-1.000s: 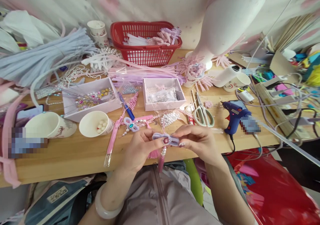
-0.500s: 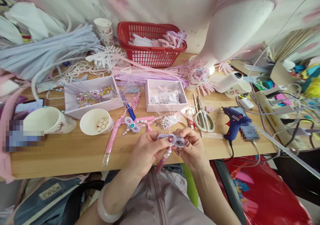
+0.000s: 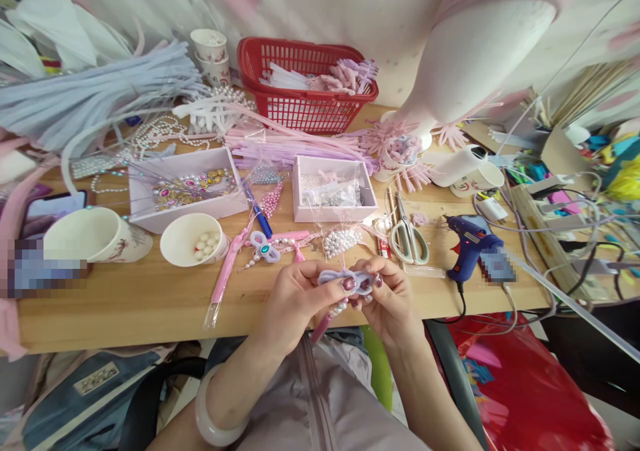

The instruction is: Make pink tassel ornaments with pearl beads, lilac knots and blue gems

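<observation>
Both hands pinch a small lilac pipe-cleaner bow (image 3: 345,279) at the table's front edge. My left hand (image 3: 295,301) grips its left side with thumb on top. My right hand (image 3: 387,297) holds the right side with curled fingers. A string of pearl beads and a pink tassel (image 3: 325,317) hang below the bow. A finished lilac bow with a teal stone (image 3: 263,249) lies on the table just beyond.
On the wooden table (image 3: 125,304) stand a paper cup of pearls (image 3: 193,239), two pink trays (image 3: 190,187) (image 3: 333,197), scissors (image 3: 407,234), a blue glue gun (image 3: 470,244), a red basket (image 3: 305,84) and bundles of pipe cleaners (image 3: 95,94). Cables lie at right.
Both hands with the bow have shifted slightly right and closer together. My right hand's fingers have curled tighter over the bow's right side.
</observation>
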### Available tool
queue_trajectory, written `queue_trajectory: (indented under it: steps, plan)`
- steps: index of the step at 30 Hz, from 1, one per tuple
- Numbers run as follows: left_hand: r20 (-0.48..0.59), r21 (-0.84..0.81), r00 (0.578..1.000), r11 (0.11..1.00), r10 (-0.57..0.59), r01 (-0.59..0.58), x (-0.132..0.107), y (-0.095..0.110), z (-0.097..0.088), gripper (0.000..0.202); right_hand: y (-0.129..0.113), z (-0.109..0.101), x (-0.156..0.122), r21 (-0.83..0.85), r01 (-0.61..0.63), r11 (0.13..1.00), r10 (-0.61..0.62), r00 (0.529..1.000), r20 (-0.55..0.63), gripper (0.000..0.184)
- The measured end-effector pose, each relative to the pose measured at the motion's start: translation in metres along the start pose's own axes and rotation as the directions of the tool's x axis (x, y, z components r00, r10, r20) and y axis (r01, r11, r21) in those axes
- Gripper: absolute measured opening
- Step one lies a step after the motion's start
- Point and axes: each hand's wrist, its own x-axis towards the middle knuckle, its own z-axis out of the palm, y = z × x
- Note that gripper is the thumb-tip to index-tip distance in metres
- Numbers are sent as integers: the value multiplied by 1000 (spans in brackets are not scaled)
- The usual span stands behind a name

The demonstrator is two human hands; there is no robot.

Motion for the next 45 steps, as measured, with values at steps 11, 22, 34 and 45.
queue_trajectory:
  steps: [11, 22, 34, 45]
  plan:
    - [-119, -57, 990, 996, -76, 69, -3, 3, 4, 34, -2, -12, 2, -408, 287, 867, -281, 957, 76, 18]
    - [-159, 33, 987, 999, -4, 9, 2, -5, -2, 25, -12, -22, 0, -643, 445, 623, -399, 888, 228, 38]
    - [-182, 487, 975, 873, 128, -24, -4, 2, -10, 17, -45, -9, -7, -865, 266, 425, -117, 964, 239, 17]
    - [-122, 701, 958, 706, 259, -102, -12, 5, -8, 7, -44, 1, -7, -880, 363, 306, -160, 931, 328, 14]
